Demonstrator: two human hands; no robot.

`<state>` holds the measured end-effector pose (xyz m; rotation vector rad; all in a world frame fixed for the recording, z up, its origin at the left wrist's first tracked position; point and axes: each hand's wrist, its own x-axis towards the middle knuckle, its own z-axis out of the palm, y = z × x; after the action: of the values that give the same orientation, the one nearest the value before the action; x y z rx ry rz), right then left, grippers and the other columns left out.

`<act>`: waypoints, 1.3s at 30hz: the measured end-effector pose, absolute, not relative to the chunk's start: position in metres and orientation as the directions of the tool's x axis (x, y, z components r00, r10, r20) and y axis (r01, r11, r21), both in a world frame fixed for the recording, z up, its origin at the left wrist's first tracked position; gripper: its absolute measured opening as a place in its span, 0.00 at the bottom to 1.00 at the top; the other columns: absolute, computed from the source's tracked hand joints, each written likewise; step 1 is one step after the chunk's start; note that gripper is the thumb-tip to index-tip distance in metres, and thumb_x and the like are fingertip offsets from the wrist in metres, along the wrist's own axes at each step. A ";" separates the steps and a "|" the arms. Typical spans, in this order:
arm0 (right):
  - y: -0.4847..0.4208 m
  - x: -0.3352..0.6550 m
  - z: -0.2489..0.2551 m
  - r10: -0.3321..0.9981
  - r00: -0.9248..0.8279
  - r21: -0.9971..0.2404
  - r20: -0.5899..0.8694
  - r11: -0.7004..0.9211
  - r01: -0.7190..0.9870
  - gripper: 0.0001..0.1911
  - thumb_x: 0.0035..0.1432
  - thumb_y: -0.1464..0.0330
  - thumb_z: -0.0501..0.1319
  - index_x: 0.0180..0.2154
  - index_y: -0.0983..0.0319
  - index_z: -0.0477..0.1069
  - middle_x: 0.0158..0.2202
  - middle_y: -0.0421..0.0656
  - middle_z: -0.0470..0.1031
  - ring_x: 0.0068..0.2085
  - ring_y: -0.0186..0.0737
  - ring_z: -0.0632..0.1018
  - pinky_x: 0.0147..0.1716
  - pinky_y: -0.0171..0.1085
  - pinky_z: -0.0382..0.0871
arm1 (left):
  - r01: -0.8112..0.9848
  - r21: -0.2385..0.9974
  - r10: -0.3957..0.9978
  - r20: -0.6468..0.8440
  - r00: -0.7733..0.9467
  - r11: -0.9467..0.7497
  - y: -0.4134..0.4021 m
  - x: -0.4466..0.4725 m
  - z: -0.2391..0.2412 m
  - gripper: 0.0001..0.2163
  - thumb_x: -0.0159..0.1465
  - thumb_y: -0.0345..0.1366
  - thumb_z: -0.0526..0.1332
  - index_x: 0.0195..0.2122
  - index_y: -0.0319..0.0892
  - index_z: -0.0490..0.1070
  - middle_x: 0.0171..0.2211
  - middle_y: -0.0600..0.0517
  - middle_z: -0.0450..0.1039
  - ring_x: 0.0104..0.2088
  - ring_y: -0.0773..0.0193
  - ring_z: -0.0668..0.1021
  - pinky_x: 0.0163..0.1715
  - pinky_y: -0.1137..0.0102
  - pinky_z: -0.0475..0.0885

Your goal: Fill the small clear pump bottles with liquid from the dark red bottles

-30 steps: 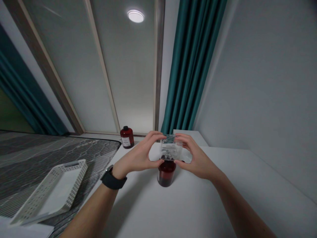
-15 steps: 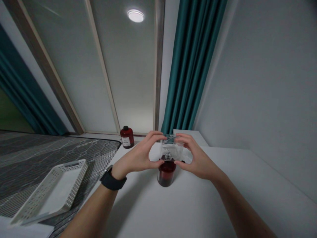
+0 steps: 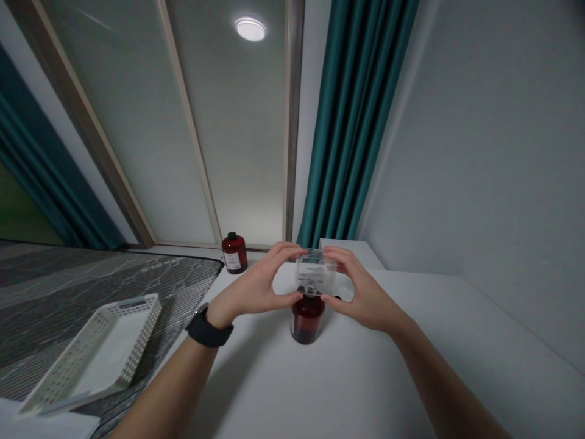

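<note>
Between my two hands is a clear, see-through box-shaped container (image 3: 316,272), gripped by its edges. My left hand (image 3: 269,283) holds its left side, thumb at the lower edge and fingers on the upper edge. On the right side my right hand (image 3: 361,289) grips it the same way. Just below and behind the container stands a dark red bottle (image 3: 307,323), upright on the white table (image 3: 347,378). The bottle's top is partly hidden by the container. Whether the two touch, I cannot tell.
Another dark red bottle (image 3: 234,255) with a white label and black cap stands at the table's far left corner. A white perforated basket (image 3: 98,353) lies on the grey patterned surface (image 3: 183,274) to the left. A white box (image 3: 354,251) stands behind my right hand.
The clear container has tilted slightly between my hands, and my fingers have shifted a little with it. The bottles and the basket stay where they were.
</note>
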<state>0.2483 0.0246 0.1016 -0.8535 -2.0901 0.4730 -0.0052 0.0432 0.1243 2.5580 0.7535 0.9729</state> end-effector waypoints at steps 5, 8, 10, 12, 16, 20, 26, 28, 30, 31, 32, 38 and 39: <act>0.030 0.246 0.093 0.760 -0.379 -0.644 0.528 0.649 0.404 0.37 0.59 0.67 0.65 0.66 0.52 0.53 0.66 0.49 0.60 0.62 0.52 0.70 0.62 0.57 0.65 | 0.365 0.500 0.605 0.495 0.623 -0.785 0.054 -0.008 0.112 0.34 0.64 0.40 0.66 0.68 0.49 0.53 0.67 0.43 0.59 0.64 0.49 0.67 0.64 0.51 0.65; 0.033 0.245 0.087 0.800 -0.339 -0.701 0.495 0.598 0.389 0.36 0.60 0.65 0.65 0.66 0.52 0.53 0.65 0.50 0.62 0.60 0.51 0.72 0.61 0.58 0.66 | 0.392 0.506 0.627 0.471 0.620 -0.768 0.058 -0.008 0.107 0.37 0.63 0.42 0.67 0.70 0.49 0.49 0.70 0.43 0.55 0.67 0.47 0.63 0.67 0.48 0.59; 0.034 0.245 0.084 0.822 -0.318 -0.729 0.473 0.568 0.382 0.36 0.61 0.64 0.64 0.67 0.52 0.52 0.64 0.50 0.64 0.59 0.52 0.73 0.61 0.58 0.66 | 0.398 0.524 0.643 0.458 0.614 -0.753 0.060 -0.007 0.105 0.39 0.63 0.42 0.67 0.71 0.50 0.47 0.71 0.44 0.53 0.68 0.47 0.62 0.67 0.47 0.58; 0.035 0.244 0.081 0.845 -0.304 -0.753 0.441 0.532 0.386 0.37 0.62 0.64 0.63 0.68 0.52 0.51 0.64 0.50 0.65 0.59 0.52 0.73 0.61 0.59 0.66 | 0.384 0.552 0.654 0.459 0.601 -0.740 0.062 -0.006 0.102 0.40 0.63 0.42 0.68 0.71 0.52 0.47 0.71 0.45 0.52 0.67 0.47 0.64 0.67 0.47 0.59; 0.037 0.240 0.076 0.863 -0.310 -0.789 0.399 0.496 0.363 0.37 0.65 0.61 0.60 0.70 0.51 0.48 0.69 0.49 0.59 0.60 0.52 0.73 0.61 0.59 0.65 | 0.328 0.622 0.676 0.476 0.562 -0.711 0.068 -0.005 0.095 0.38 0.63 0.41 0.69 0.70 0.53 0.50 0.70 0.45 0.57 0.65 0.48 0.67 0.63 0.48 0.64; 0.039 0.237 0.072 0.871 -0.316 -0.808 0.376 0.475 0.348 0.34 0.69 0.58 0.54 0.71 0.51 0.44 0.71 0.49 0.55 0.63 0.53 0.70 0.61 0.59 0.64 | 0.269 0.706 0.719 0.471 0.511 -0.655 0.075 -0.003 0.084 0.38 0.59 0.40 0.72 0.68 0.51 0.56 0.62 0.44 0.69 0.59 0.50 0.73 0.58 0.52 0.69; 0.040 0.239 0.075 0.811 -0.340 -0.713 0.476 0.582 0.392 0.30 0.71 0.63 0.51 0.70 0.50 0.46 0.71 0.48 0.53 0.66 0.50 0.65 0.63 0.58 0.62 | 0.123 0.853 0.821 0.435 0.369 -0.507 0.086 -0.001 0.069 0.32 0.60 0.40 0.70 0.64 0.43 0.61 0.53 0.42 0.74 0.53 0.52 0.76 0.54 0.55 0.70; 0.037 0.237 0.079 0.773 -0.338 -0.639 0.537 0.634 0.435 0.31 0.69 0.66 0.53 0.69 0.50 0.48 0.71 0.47 0.53 0.68 0.50 0.62 0.64 0.57 0.63 | 0.057 0.901 0.852 0.385 0.356 -0.431 0.084 0.000 0.073 0.29 0.62 0.43 0.68 0.62 0.41 0.63 0.51 0.42 0.75 0.51 0.53 0.77 0.52 0.57 0.71; 0.034 0.235 0.083 0.735 -0.342 -0.570 0.586 0.673 0.471 0.34 0.66 0.68 0.58 0.69 0.49 0.48 0.71 0.46 0.52 0.70 0.50 0.58 0.65 0.56 0.62 | 0.006 0.930 0.862 0.338 0.377 -0.367 0.078 0.002 0.081 0.28 0.62 0.45 0.67 0.60 0.40 0.64 0.49 0.43 0.75 0.49 0.55 0.78 0.51 0.59 0.71; 0.031 0.233 0.085 0.721 -0.344 -0.546 0.602 0.686 0.481 0.37 0.65 0.69 0.60 0.69 0.49 0.48 0.71 0.46 0.52 0.70 0.50 0.57 0.65 0.56 0.61 | -0.004 0.938 0.863 0.322 0.390 -0.348 0.074 0.003 0.086 0.28 0.62 0.45 0.67 0.60 0.40 0.64 0.48 0.43 0.75 0.48 0.55 0.78 0.50 0.59 0.71; 0.029 0.232 0.088 0.710 -0.344 -0.532 0.615 0.695 0.484 0.39 0.63 0.69 0.61 0.70 0.49 0.47 0.71 0.46 0.52 0.70 0.50 0.57 0.65 0.56 0.60 | -0.007 0.942 0.865 0.311 0.395 -0.335 0.070 0.005 0.091 0.28 0.62 0.46 0.67 0.60 0.40 0.64 0.47 0.44 0.76 0.47 0.55 0.78 0.50 0.59 0.71; 0.020 0.234 0.097 0.741 -0.262 -0.601 0.619 0.661 0.450 0.39 0.59 0.67 0.66 0.67 0.51 0.53 0.64 0.49 0.64 0.63 0.53 0.68 0.62 0.56 0.64 | 0.169 0.864 0.807 0.349 0.476 -0.474 0.054 0.005 0.107 0.26 0.68 0.52 0.58 0.62 0.41 0.62 0.50 0.42 0.74 0.49 0.51 0.76 0.50 0.56 0.71; 0.020 0.235 0.098 0.759 -0.245 -0.633 0.603 0.642 0.433 0.39 0.59 0.66 0.66 0.67 0.52 0.53 0.63 0.49 0.65 0.61 0.53 0.70 0.61 0.56 0.65 | 0.211 0.823 0.787 0.381 0.485 -0.528 0.053 0.003 0.109 0.28 0.68 0.52 0.58 0.63 0.41 0.61 0.53 0.41 0.72 0.51 0.50 0.75 0.51 0.55 0.70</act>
<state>0.2348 0.0202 0.0978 -0.9457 -1.8816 0.4176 0.0029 0.0529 0.1089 2.0057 0.8227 1.0127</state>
